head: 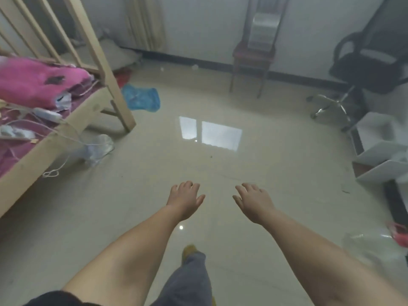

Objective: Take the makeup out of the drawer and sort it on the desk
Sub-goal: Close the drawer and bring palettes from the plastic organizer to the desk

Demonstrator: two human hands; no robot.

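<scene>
Both your left hand (185, 198) and right hand (254, 200) are held out over the floor (220, 168), fingers spread, holding nothing. No makeup, drawer or bench is in view. Judged: approach stage only; next, locate the drawer.

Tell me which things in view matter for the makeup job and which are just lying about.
For the job: left hand and right hand, both empty; white shelf unit, possibly the desk. No drawer or makeup shows.

Lying about: pink blanket, blue cloth, office chair, wooden chair, white cable.
</scene>
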